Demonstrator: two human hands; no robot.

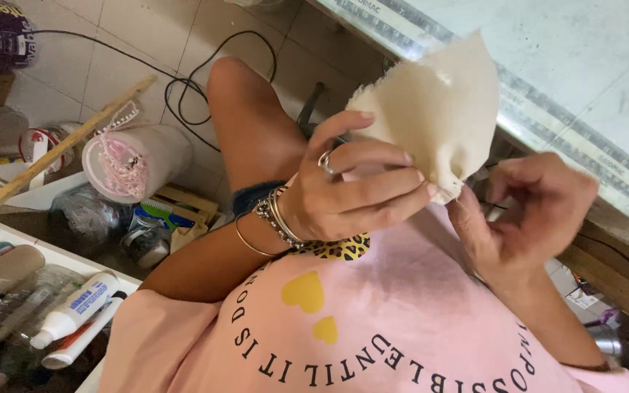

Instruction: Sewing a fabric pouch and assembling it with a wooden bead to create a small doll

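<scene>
I see the left hand [343, 193] pinching the lower corner of a cream fabric piece [434, 109], which fans up and away from that grip toward the glass-topped table [584, 65]. The right hand [529, 211] sits just beside the pinched corner, fingers curled together on nothing I can make out.

Left hand [343, 193] raised, fingers pinched; right hand [529, 211] curled close beside

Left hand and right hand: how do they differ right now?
The left hand grips the cream fabric piece with fingers wrapped over it; the right hand only pinches at its lower edge. The left wears a ring and bracelets; the right shows none. Both meet at the fabric's gathered bottom.
</scene>
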